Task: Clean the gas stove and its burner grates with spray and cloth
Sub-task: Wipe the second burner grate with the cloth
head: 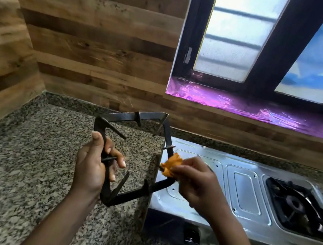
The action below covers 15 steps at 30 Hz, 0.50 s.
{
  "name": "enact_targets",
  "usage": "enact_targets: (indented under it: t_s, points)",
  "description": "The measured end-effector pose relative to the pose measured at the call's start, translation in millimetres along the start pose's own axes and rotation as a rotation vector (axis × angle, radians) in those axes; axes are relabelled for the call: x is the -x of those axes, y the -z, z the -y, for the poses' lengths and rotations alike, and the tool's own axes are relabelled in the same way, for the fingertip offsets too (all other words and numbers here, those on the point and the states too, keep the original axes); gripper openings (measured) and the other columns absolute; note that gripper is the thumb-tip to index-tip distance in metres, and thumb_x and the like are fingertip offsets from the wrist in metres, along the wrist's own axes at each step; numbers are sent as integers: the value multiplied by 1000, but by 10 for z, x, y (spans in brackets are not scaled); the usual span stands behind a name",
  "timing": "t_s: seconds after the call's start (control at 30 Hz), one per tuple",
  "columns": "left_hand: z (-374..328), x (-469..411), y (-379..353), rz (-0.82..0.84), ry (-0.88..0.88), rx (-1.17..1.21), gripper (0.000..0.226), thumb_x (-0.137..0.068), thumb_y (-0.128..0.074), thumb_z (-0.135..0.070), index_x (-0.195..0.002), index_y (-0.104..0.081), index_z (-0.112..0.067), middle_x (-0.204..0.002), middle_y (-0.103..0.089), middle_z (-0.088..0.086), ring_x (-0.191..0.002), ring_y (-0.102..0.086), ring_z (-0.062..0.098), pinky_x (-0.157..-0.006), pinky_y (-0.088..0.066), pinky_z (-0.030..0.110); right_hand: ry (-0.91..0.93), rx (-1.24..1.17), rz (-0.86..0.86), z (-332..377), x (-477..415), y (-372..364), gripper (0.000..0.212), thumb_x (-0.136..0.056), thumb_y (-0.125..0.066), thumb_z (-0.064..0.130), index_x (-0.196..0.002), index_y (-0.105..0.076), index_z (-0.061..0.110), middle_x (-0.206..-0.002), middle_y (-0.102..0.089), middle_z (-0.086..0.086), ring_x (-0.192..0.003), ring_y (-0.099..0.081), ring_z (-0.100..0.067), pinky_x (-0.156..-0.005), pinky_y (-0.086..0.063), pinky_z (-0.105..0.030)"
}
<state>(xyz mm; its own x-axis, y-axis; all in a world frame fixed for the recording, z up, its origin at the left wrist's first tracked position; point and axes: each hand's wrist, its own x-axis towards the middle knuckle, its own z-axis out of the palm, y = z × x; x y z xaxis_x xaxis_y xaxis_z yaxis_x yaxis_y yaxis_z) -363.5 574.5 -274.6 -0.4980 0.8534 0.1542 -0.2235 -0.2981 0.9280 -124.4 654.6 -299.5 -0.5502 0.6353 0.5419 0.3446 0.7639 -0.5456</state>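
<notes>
Currently: first grate [133,195] off the stove [249,192], gripped in my left hand [94,162] above the desk [23,152]. My right hand [195,183] pinches the orange cloth [170,164] against its rim. The second grate [296,207] sits on the stove, seemingly unwiped. Spray not in view.

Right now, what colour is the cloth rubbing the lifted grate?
Orange cloth, bunched in the right hand against the black grate; the head view shows it.

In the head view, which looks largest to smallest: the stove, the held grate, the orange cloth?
1. stove
2. held grate, though nearness to the camera enlarges it
3. orange cloth, bunched in the right hand
</notes>
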Motion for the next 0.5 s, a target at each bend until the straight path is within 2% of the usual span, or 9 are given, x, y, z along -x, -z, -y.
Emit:
enact_targets:
  t_s: [0.07,0.13,0.2,0.27,0.33,0.4,0.5]
  points:
    - [10,-16,31,-2,-8,-30,51,-96,-28,-51,-66,-42,-12,-52,-59,14,-28,-37,16,-32,-30,18,-79,-11,93,-58,101,18,18,-90,-65,17,-106,-71,22,-97,-58,1,-89,-63,-13,-75,-51,-30]
    - [45,3,44,2,6,-46,51,-96,-28,-50,-67,-41,-11,-52,-59,14,-28,-37,16,-31,-30,18,-155,-13,27,-51,128,85,19,-88,-65,16,-101,-71,28,-95,-58,11,-90,-63,-3,-77,-50,-21]
    - [84,34,44,8,23,-52,51,-96,-28,-50,-67,-40,-10,-52,-59,13,-28,-38,16,-30,-30,18,-200,7,-159,-6,61,173,24,-83,-61,14,-99,-71,29,-95,-58,11,-90,-61,1,-79,-47,-15]
    - [112,55,24,43,30,-52,53,-93,-31,-56,-68,-41,-10,-52,-60,14,-28,-39,16,-30,-30,17,-231,-13,-381,55,-81,221,25,-84,-63,8,-102,-71,24,-96,-60,3,-93,-60,-2,-82,-46,-16]
    - [104,82,-37,103,34,-53,53,-90,-36,-60,-66,-45,-14,-54,-59,19,-29,-43,15,-30,-31,16,-262,-44,-496,128,-255,153,25,-85,-69,5,-105,-68,20,-99,-62,1,-96,-59,-2,-84,-43,-14]
    - [77,111,-114,140,30,-50,51,-89,-37,-56,-68,-44,-10,-56,-55,26,-28,-45,14,-29,-31,16,-309,-52,-480,169,-358,-1,26,-85,-71,7,-107,-67,20,-98,-62,2,-93,-57,1,-80,-41,-10]
    - [46,108,-140,142,-15,-99,50,-93,-35,-50,-72,-42,-5,-56,-57,24,-29,-46,11,-29,-31,15,-332,2,-329,143,-297,-154,18,-83,-74,11,-99,-72,20,-86,-61,2,-80,-58,-2,-69,-40,-12]
